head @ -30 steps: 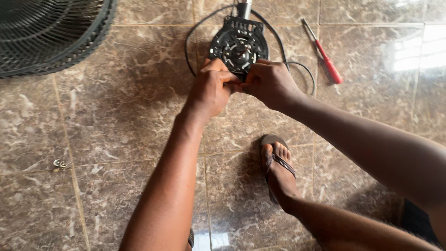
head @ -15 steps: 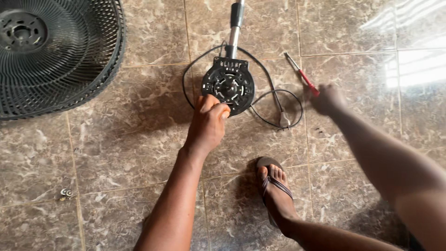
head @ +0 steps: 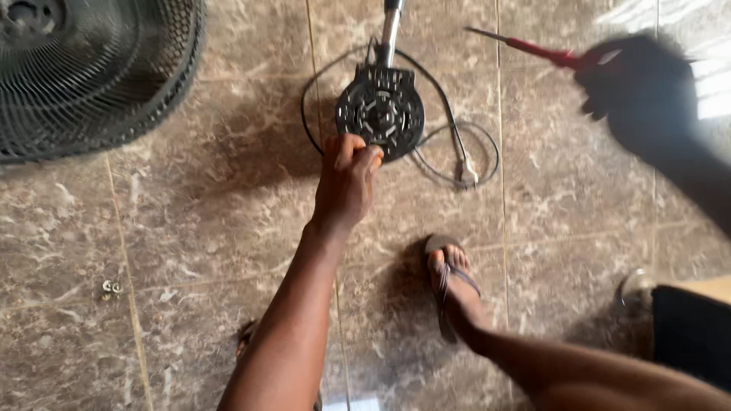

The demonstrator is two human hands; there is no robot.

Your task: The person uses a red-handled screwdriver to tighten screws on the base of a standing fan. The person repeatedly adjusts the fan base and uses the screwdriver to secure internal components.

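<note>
We pinch the lower edge of the round black fan motor (head: pixel 381 112) with our left hand (head: pixel 346 183), so it stays flat on the tiled floor (head: pixel 190 228), center top of the frame. Our right hand (head: pixel 640 95), blurred at upper right, closes around a red-handled screwdriver (head: pixel 533 49). The fan grille (head: pixel 91 68) lies aside at upper left, and small screws (head: pixel 112 288) rest at lower left.
</note>
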